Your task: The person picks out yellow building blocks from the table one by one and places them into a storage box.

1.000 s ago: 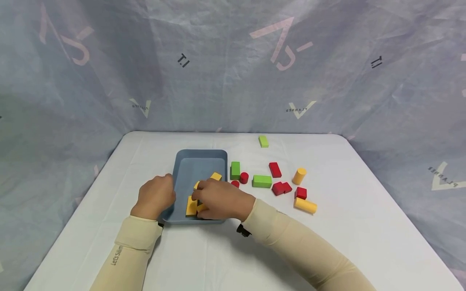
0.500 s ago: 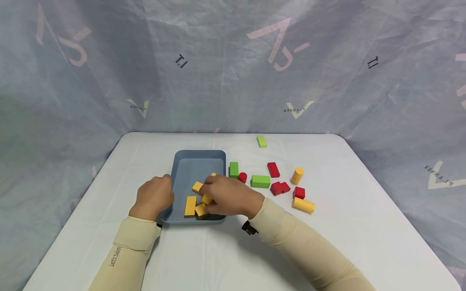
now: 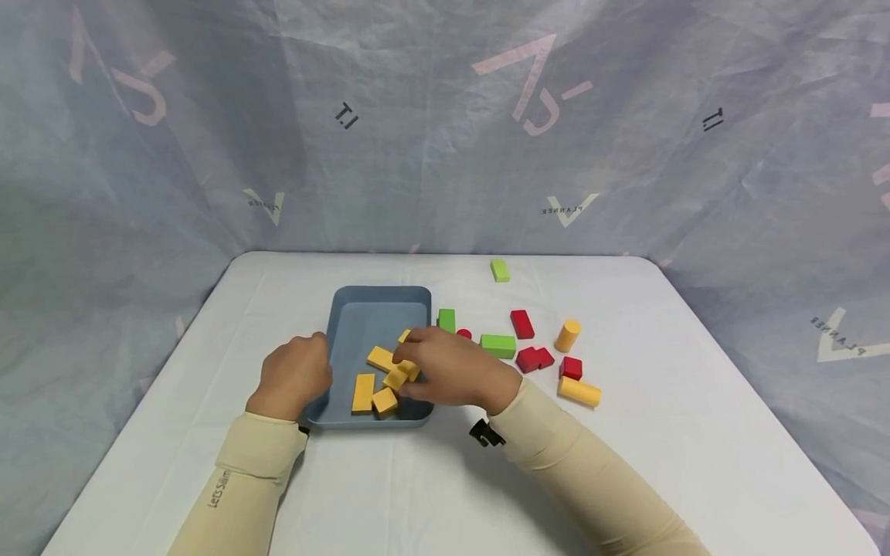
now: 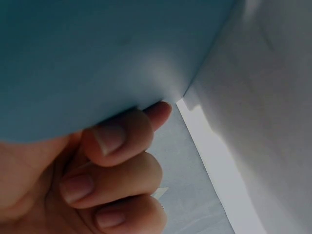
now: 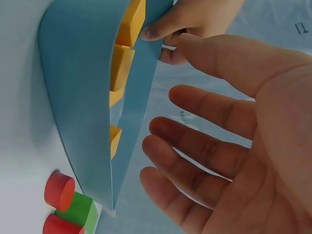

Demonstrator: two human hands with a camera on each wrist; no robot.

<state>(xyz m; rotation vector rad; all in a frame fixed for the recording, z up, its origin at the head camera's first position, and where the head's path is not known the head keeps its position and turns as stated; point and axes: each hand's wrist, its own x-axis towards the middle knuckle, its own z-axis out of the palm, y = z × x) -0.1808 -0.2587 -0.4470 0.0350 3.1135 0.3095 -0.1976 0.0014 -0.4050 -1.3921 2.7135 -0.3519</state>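
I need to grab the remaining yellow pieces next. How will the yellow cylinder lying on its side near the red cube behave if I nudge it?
The lying yellow cylinder will probably roll across the smooth white table, since it rests on its curved side. It looks rigid and light, like the other small blocks. The red cube close beside it might stop a roll in that direction.
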